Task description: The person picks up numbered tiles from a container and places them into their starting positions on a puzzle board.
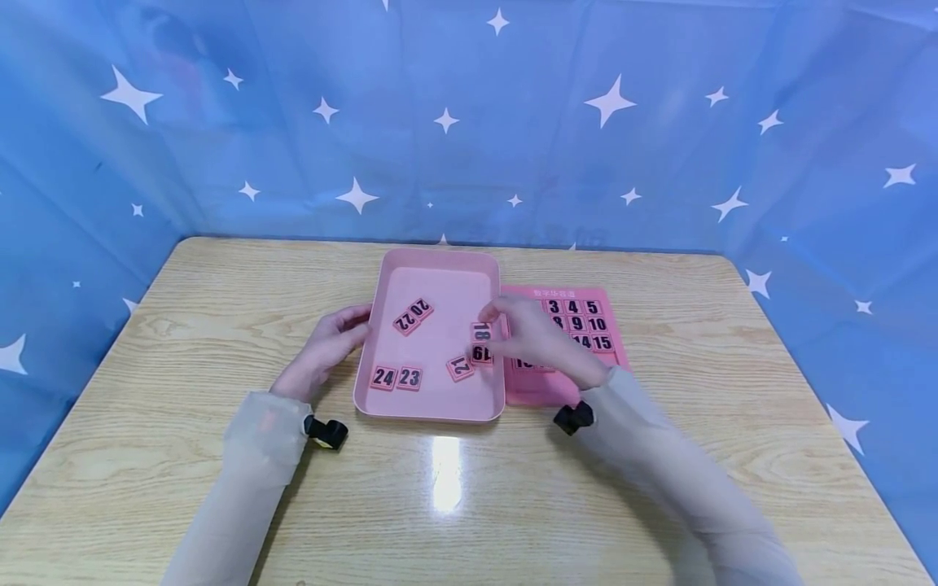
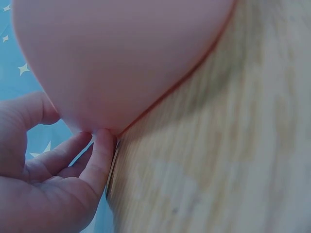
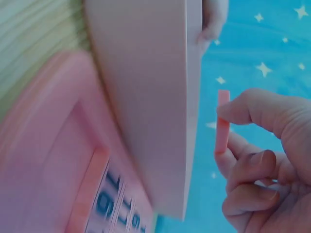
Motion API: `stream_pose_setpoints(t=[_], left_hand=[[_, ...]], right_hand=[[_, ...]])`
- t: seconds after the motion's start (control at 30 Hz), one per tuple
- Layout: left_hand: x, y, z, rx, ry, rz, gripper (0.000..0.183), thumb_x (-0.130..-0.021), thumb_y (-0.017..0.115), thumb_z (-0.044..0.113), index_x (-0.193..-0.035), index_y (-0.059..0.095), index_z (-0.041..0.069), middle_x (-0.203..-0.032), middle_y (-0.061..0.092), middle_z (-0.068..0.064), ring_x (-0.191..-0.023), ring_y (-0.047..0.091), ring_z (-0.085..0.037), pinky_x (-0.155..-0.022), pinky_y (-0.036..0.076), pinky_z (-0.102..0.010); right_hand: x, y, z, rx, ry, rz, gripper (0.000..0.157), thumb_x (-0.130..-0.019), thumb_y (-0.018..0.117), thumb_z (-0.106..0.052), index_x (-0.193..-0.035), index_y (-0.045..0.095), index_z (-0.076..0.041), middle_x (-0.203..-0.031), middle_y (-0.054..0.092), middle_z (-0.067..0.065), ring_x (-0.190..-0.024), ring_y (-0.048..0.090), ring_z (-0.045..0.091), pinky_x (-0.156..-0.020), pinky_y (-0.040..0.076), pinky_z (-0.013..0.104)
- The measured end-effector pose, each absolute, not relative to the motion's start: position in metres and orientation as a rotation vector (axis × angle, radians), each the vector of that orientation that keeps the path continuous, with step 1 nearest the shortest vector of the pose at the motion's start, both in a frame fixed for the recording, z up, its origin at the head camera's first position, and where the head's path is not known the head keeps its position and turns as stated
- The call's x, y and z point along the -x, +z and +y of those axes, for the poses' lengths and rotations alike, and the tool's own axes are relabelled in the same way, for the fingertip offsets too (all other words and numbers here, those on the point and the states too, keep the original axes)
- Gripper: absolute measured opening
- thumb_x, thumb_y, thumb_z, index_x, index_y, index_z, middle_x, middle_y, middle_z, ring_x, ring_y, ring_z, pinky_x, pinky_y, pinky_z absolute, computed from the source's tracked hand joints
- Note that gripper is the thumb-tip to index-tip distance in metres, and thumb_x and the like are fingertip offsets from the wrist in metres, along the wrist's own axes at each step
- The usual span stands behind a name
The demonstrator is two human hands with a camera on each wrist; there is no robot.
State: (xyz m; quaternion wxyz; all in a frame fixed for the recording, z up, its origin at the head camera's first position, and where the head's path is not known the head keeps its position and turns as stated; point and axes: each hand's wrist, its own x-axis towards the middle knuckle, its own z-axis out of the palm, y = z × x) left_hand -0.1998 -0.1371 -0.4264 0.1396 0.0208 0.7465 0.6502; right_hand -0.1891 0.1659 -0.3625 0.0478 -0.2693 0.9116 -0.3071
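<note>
A pink tray (image 1: 437,281) lies at the middle of the table. My left hand (image 1: 333,350) holds its left side, thumb at the rim and bent fingertips (image 2: 99,138) against the outer wall. Over the tray's right side, my right hand (image 1: 538,335) pinches a thin pink number tile (image 3: 222,121) between thumb and finger, edge-on in the right wrist view. Tiles 18 (image 1: 481,332) and 19 (image 1: 482,355) show by those fingertips from above. Beside them lies tile 21 (image 1: 460,369). To the right is a pink number board (image 1: 535,395), partly hidden by my right hand.
Inside the tray, tiles 20 (image 1: 419,308) and 22 (image 1: 406,322) lie slanted together; tiles 24 (image 1: 383,378) and 23 (image 1: 409,378) sit near the front left. Rows of numbered tiles (image 1: 592,323) fill part of the board. A blue star-patterned cloth (image 1: 469,146) hangs behind the wooden table (image 1: 366,521).
</note>
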Motion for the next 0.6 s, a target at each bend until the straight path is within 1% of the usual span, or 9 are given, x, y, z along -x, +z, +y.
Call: stream_pose_setpoints(t=[0.03, 0.07, 0.17, 0.37, 0.43, 0.5, 0.6], left_hand=[[0.2, -0.427, -0.137, -0.061, 1.878, 2.159, 0.047, -0.095, 0.046, 0.004, -0.138, 0.035, -0.01, -0.137, 0.041, -0.028, -0.122, 0.042, -0.034, -0.086, 0.045, -0.014], [0.2, -0.427, -0.137, -0.063, 1.875, 2.161, 0.047, -0.095, 0.047, 0.004, -0.139, 0.035, -0.01, -0.138, 0.041, -0.028, -0.122, 0.042, -0.034, -0.086, 0.045, -0.014], [0.2, -0.427, -0.138, -0.062, 1.871, 2.159, 0.048, -0.095, 0.046, 0.005, -0.139, 0.034, -0.009, -0.138, 0.04, -0.027, -0.123, 0.042, -0.033, -0.086, 0.045, -0.014], [0.2, -0.426, -0.138, -0.056, 1.869, 2.151, 0.048, -0.096, 0.046, 0.006, -0.14, 0.034, -0.008, -0.139, 0.04, -0.026, -0.124, 0.041, -0.033, -0.087, 0.045, -0.014], [0.2, -0.427, -0.137, -0.059, 1.867, 2.154, 0.048, -0.095, 0.046, 0.006, -0.14, 0.033, -0.009, -0.139, 0.04, -0.026, -0.123, 0.042, -0.033, -0.087, 0.045, -0.015], [0.2, -0.427, -0.137, -0.054, 1.864, 2.155, 0.048, -0.096, 0.046, 0.006, -0.14, 0.034, -0.008, -0.138, 0.04, -0.026, -0.123, 0.042, -0.032, -0.087, 0.045, -0.014], [0.2, -0.427, -0.136, -0.047, 1.863, 2.154, 0.048, -0.096, 0.046, 0.006, -0.14, 0.034, -0.008, -0.138, 0.041, -0.025, -0.123, 0.043, -0.032, -0.086, 0.046, -0.014]], right_hand=[[0.188, -0.363, 0.172, 0.843, -0.939, 2.783, 0.028, -0.074, 0.076, -0.009, -0.098, 0.064, -0.002, -0.094, 0.063, 0.007, -0.081, 0.056, 0.023, -0.073, 0.048, 0.034], [0.186, -0.362, 0.178, 0.845, -0.948, 2.78, 0.028, -0.073, 0.076, -0.007, -0.098, 0.064, -0.002, -0.094, 0.063, 0.008, -0.076, 0.055, 0.022, -0.069, 0.048, 0.033], [0.181, -0.363, 0.197, 0.827, -0.948, 2.787, 0.027, -0.073, 0.075, -0.005, -0.097, 0.064, -0.003, -0.095, 0.063, 0.008, -0.063, 0.047, 0.016, -0.058, 0.044, 0.029], [0.17, -0.371, 0.234, 0.825, -0.931, 2.816, 0.03, -0.07, 0.072, 0.001, -0.099, 0.064, 0.001, -0.097, 0.063, 0.011, -0.054, 0.044, 0.011, -0.056, 0.046, 0.029], [0.167, -0.376, 0.245, 0.848, -0.909, 2.842, 0.03, -0.069, 0.072, 0.001, -0.098, 0.065, 0.001, -0.095, 0.064, 0.01, -0.057, 0.045, 0.012, -0.057, 0.045, 0.027], [0.164, -0.379, 0.255, 0.852, -0.897, 2.852, 0.029, -0.068, 0.071, 0.002, -0.097, 0.065, 0.002, -0.093, 0.064, 0.01, -0.06, 0.046, 0.014, -0.055, 0.042, 0.026], [0.16, -0.385, 0.268, 0.822, -0.881, 2.842, 0.029, -0.067, 0.071, 0.003, -0.096, 0.065, 0.001, -0.091, 0.064, 0.01, -0.07, 0.05, 0.019, -0.061, 0.044, 0.029]])
